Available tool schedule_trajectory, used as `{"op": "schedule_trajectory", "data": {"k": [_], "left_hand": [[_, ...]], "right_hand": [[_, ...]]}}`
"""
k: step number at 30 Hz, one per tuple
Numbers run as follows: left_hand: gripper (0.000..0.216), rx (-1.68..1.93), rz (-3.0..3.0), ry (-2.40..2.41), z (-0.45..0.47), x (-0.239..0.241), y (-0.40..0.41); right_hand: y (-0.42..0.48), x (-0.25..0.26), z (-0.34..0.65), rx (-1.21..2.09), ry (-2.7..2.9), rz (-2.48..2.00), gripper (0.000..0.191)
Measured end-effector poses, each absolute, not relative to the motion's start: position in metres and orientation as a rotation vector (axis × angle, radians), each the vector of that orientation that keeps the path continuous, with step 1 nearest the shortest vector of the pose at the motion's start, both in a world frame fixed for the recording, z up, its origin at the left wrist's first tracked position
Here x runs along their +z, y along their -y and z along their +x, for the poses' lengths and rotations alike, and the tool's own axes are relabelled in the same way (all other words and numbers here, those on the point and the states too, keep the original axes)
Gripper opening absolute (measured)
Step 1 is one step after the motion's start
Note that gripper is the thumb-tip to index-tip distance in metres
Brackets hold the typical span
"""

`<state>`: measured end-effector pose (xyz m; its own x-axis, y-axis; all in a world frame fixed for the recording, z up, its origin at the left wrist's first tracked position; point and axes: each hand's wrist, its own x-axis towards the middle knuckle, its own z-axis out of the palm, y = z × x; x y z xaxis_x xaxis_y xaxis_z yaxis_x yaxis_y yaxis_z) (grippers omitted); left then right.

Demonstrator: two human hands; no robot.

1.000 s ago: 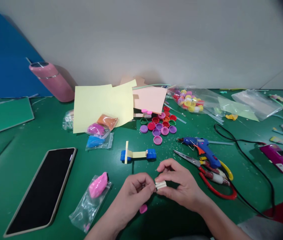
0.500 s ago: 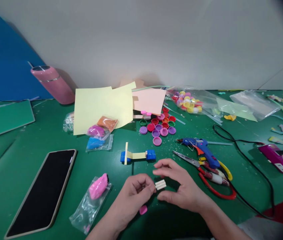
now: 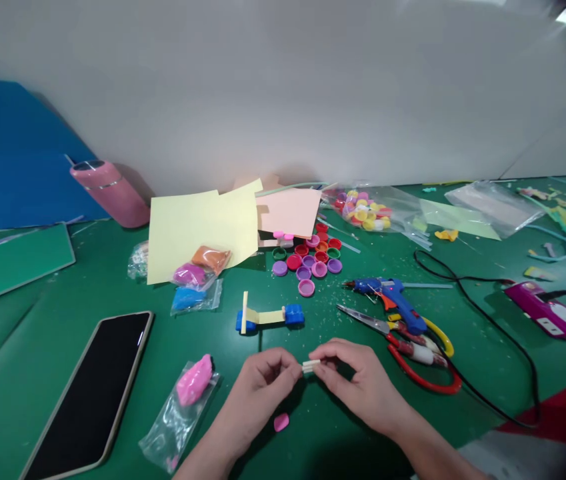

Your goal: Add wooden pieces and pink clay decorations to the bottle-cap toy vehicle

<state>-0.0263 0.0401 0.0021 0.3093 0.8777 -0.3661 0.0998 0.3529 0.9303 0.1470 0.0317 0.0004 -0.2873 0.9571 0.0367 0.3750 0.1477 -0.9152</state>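
Note:
Between my two hands is a small piece made of short cream strips (image 3: 310, 366) lying side by side. My left hand (image 3: 270, 387) pinches its left end between thumb and fingertips. At the other end, the thumb and fingers of my right hand (image 3: 357, 380) are closed on it, so only the middle shows. A small pink flat piece (image 3: 281, 422) lies on the table below my hands. Just beyond them stands a small model with blue ends (image 3: 294, 315), a cream strip joining them and another strip upright at its left.
Scissors (image 3: 403, 340) and a blue glue gun (image 3: 387, 293) lie to the right, with a black cable (image 3: 497, 360). Colourful bottle caps (image 3: 306, 287) spread behind. At left are a phone (image 3: 87, 393), bagged pink clay (image 3: 195, 380) and a pink bottle (image 3: 113, 193).
My right hand has closed from a wide-open curve onto the right end of the cream strips. My left hand keeps its pinch. The whole view has shifted slightly.

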Motion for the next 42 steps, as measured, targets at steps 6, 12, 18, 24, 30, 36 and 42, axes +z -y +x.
{"op": "schedule_trajectory", "data": {"k": [6,12,18,24,30,36,42], "left_hand": [[0.024,0.713,1.19,-1.243,-0.02,0.005,-0.04],[0.025,0.734,1.168,-1.305,-0.017,0.011,-0.038],[0.026,0.762,1.149,-1.324,-0.015,0.01,-0.042],[0.023,0.799,1.159,-1.297,-0.002,0.008,-0.047],[0.023,0.812,1.169,-1.255,-0.002,-0.001,-0.048],[0.025,0.794,1.176,-1.219,-0.01,-0.007,-0.047],[0.024,0.774,1.16,-1.213,-0.012,-0.01,-0.048]], "right_hand": [[-0.027,-0.003,0.145,1.135,1.65,-1.328,0.014],[-0.035,0.004,0.175,0.9,1.469,-1.45,0.035],[-0.057,0.01,0.26,0.065,1.637,-1.854,0.034],[-0.066,-0.005,0.294,0.327,1.71,-2.22,0.04],[-0.074,-0.01,0.288,0.475,1.74,-2.269,0.028],[-0.081,-0.01,0.29,0.573,1.721,-2.279,0.024],[-0.07,0.009,0.287,1.06,1.342,-1.889,0.029]]}}
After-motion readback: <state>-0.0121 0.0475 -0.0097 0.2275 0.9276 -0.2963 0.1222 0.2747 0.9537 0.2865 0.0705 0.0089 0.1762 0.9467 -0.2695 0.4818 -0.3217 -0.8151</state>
